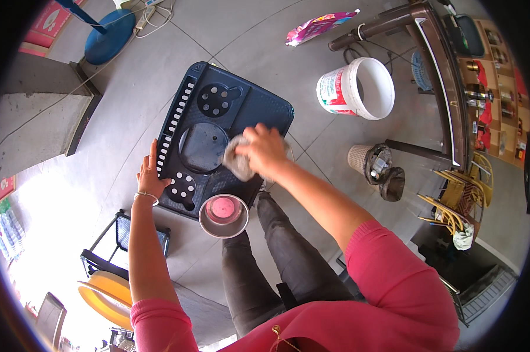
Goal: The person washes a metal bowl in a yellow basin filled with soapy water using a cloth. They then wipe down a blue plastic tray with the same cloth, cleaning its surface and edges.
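Note:
A dark blue plastic tray-like top (pixel 265 105) with round recesses, holes and a slotted edge lies before me. My left hand (pixel 153 178) rests on its slotted left edge, fingers spread and thumb over the rim. My right hand (pixel 263 149), slightly blurred, holds a greyish cloth (pixel 238 163) against the surface, right of the large round recess. At the near edge of the top stands a round metal bowl (pixel 206 226) with a pink round thing in it. What supports the top is hidden.
On the tiled floor at the right stand a white plastic bucket (pixel 377 88) and a lined waste basket (pixel 357 158). A colourful plastic bag (pixel 322 26) lies beyond. At the left are a blue round base (pixel 111 37), a black-framed stool (pixel 122 233) and a yellow basin (pixel 106 292).

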Demonstrator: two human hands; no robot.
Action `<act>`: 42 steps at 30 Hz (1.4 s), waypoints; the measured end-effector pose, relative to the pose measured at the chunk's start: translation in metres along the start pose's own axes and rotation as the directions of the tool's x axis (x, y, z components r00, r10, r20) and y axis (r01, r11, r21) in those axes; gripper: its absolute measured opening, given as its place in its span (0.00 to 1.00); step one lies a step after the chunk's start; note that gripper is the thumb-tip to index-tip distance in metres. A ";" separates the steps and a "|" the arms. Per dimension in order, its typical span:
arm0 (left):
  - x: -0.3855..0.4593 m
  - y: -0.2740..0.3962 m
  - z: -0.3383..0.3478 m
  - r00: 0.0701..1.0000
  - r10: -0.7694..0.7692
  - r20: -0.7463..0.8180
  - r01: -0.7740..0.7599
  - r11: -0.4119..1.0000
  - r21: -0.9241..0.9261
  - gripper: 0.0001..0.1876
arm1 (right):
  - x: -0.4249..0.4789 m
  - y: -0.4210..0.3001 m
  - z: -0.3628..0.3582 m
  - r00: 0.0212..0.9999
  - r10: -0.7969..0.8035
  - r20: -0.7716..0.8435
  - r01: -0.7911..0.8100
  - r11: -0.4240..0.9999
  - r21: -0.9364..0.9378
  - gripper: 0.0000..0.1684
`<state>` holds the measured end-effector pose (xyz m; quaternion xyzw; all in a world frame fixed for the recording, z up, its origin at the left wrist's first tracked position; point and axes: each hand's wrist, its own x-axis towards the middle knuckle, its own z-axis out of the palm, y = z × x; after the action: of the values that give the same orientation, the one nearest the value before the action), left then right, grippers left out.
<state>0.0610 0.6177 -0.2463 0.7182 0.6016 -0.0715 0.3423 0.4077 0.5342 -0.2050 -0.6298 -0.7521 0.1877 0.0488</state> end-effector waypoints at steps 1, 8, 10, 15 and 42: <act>0.002 0.001 0.000 1.000 0.009 -0.004 -0.009 1.000 -0.001 0.73 | 0.011 0.012 -0.002 0.988 0.081 -0.130 -0.082 0.997 0.000 0.11; -0.004 0.016 0.007 0.997 -0.054 -0.049 0.058 0.995 0.083 0.71 | 0.008 -0.004 0.011 0.987 -0.024 -0.156 -0.032 0.937 -0.347 0.14; -0.006 0.019 0.007 0.995 -0.094 -0.022 0.096 0.994 0.059 0.70 | -0.025 -0.013 0.019 0.985 -0.167 -0.045 0.150 0.953 -0.264 0.11; -0.004 0.019 0.008 0.993 -0.105 -0.051 0.109 0.992 0.068 0.71 | -0.001 0.021 -0.008 0.995 -0.061 0.079 0.066 0.996 -0.063 0.05; -0.063 0.127 0.055 0.800 -0.598 -0.039 0.099 0.196 -0.976 0.31 | 0.034 0.058 -0.003 0.911 0.304 -0.277 -0.317 0.948 -0.002 0.36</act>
<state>0.1771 0.5293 -0.2035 0.2067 0.7303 0.3733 0.5334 0.4553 0.5756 -0.2271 -0.7622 -0.6325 0.0868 0.1069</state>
